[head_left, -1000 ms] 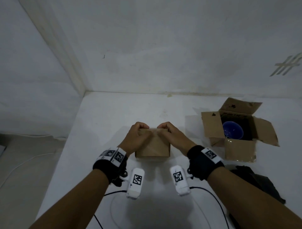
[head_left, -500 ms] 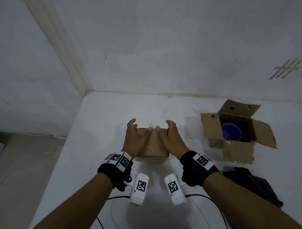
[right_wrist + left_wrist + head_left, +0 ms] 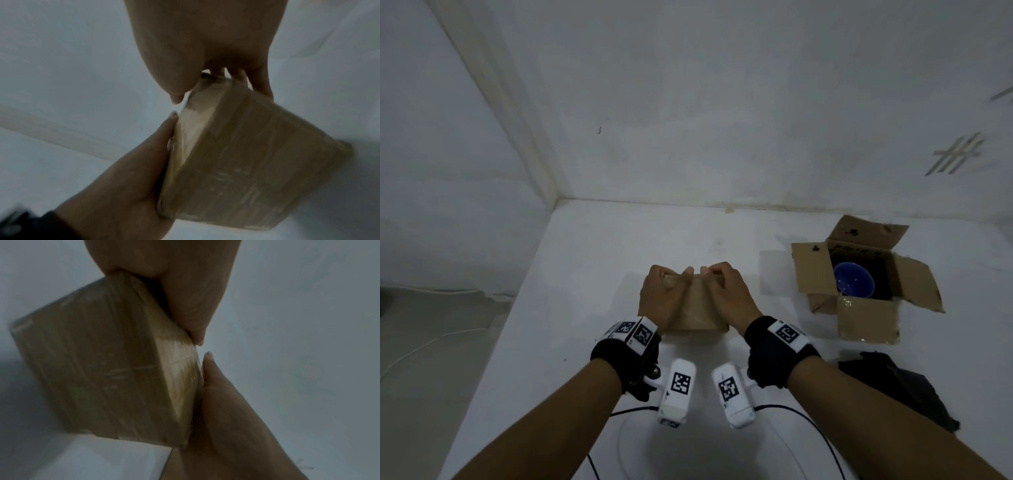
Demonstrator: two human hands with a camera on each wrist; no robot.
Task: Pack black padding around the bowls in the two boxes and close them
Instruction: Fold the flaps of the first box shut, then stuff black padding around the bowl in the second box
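A closed brown cardboard box [image 3: 697, 310] sits on the white table [image 3: 585, 281] in front of me. My left hand [image 3: 671, 279] and right hand [image 3: 717, 277] lie on its top, fingers curled over the far edge and thumbs nearly meeting at the middle. The left wrist view shows the box [image 3: 98, 369] with both thumbs along its top edge; the right wrist view shows the same box [image 3: 246, 162]. A second box [image 3: 869, 325] stands open at the right with a blue bowl [image 3: 854, 284] inside. Black padding [image 3: 893, 383] lies in front of it.
White walls meet the table at the back and left; the table's left edge drops to the floor. Thin black cables [image 3: 822, 442] run across the near table under my forearms.
Half a second ago both hands had their fingers raised off the closed box; now the fingers are curled down over its top again, as they were one second ago.
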